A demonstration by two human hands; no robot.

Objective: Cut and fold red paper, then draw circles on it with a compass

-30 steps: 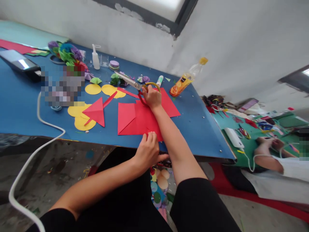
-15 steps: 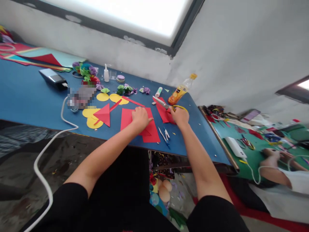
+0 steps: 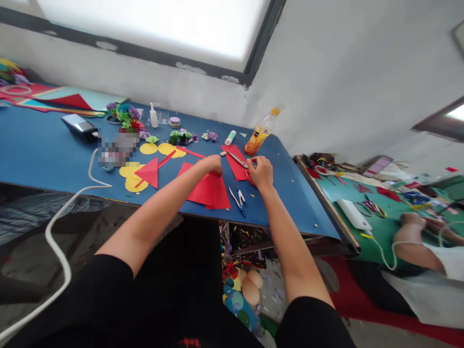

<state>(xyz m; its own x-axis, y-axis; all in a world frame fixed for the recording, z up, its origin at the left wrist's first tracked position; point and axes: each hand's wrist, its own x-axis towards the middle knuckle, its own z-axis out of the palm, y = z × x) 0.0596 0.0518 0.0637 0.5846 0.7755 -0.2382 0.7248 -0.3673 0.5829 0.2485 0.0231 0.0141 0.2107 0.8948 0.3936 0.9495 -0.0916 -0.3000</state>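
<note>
the right hand rested on the blue table, fingers curled around the handle of the scissors, whose blades lay across a red sheet (how far the blades were parted could not be told). the left hand lay with fingers bent on the far edge of a folded red paper, pressing it rather than gripping. a small pair of tweezers lay just beside that paper. an orange drink bottle lay beyond the hands.

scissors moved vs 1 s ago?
Yes. The scissors in the right hand have shifted right across the blue table, from near the yellow circles toward the orange bottle.
</note>
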